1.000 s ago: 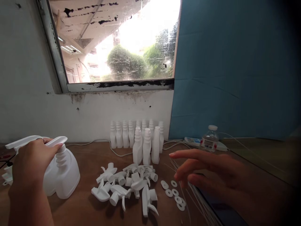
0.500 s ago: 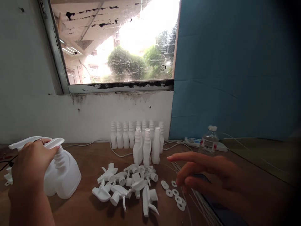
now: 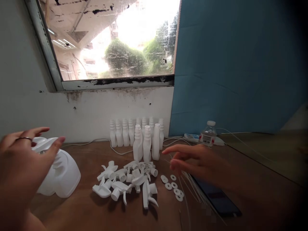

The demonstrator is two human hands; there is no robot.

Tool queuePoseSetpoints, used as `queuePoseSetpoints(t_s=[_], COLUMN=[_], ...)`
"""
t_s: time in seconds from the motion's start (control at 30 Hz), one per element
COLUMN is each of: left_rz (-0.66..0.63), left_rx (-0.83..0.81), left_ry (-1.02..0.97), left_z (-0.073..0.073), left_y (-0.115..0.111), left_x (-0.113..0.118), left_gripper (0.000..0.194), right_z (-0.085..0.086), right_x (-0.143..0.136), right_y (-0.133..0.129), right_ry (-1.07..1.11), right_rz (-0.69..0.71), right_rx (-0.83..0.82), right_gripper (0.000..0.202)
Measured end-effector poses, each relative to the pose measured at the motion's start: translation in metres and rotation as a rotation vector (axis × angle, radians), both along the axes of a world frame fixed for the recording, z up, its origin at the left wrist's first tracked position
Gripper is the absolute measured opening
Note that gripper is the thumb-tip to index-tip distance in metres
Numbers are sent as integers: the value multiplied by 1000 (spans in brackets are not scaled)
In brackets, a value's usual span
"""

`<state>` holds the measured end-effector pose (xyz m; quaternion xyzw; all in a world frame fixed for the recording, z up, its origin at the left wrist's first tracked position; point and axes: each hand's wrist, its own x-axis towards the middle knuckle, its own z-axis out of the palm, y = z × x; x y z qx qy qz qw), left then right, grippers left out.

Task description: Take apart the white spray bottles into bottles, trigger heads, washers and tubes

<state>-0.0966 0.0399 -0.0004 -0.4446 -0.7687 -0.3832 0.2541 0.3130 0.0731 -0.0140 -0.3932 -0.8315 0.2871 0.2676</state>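
Note:
My left hand (image 3: 24, 163) hovers at the left with its thumb and fingers apart. Just beyond it stand white spray bottles (image 3: 68, 178) fitted with trigger tops, partly covered by the hand. My right hand (image 3: 197, 162) is over the right side of the table, index finger stretched forward and nothing visible in it. Flat white washers (image 3: 168, 186) lie below and left of that hand, close to thin clear tubes (image 3: 194, 191). A heap of white trigger sprayer heads (image 3: 119, 185) is between the hands. Behind the heap, white bottles without tops (image 3: 138, 146) stand upright.
More topless bottles (image 3: 119, 136) form a row by the wall. A dark phone (image 3: 222, 200) lies to the right under my forearm. A clear water bottle (image 3: 208, 136) stands near a power strip (image 3: 218, 141), and a white cable (image 3: 120, 153) runs along the back.
My left hand has let go of the spray bottle's top and opened, moving back left. The right hand has shifted slightly left within the view, which has itself moved a little.

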Motion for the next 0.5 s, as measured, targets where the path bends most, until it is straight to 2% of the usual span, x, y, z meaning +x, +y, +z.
queuePoseSetpoints(t_s=[0.07, 0.13, 0.17, 0.23, 0.3, 0.37, 0.43, 0.5], left_rz=[-181, -518, -702, -981, -1110, -1189, -1202, -1221], left_rx=[-89, -199, -260, -369, -336, -340, -352, -369], left_ry=[92, 44, 48, 72, 137, 234, 278, 321], left_z=[3, -9, -22, -61, -109, -152, -182, -195], left_y=[1, 9, 15, 27, 35, 34, 27, 18], left_x=[42, 84, 103, 134, 155, 166, 171, 172], left_gripper=[46, 37, 31, 18, 19, 28, 34, 39], right_z=[-21, -53, -72, -110, -145, -171, -186, -194], right_x=[-6, -12, -14, -17, -19, -19, -20, -21], right_y=[15, 29, 34, 40, 40, 36, 30, 27], right_ry=[-31, -64, -98, -206, -293, -333, -320, -289], right_rz=[-37, -73, -91, -158, -207, -239, -236, -225], right_rx=[-39, -27, -3, 92, 211, 293, 347, 376], right_gripper=[36, 33, 30, 23, 24, 25, 28, 29])
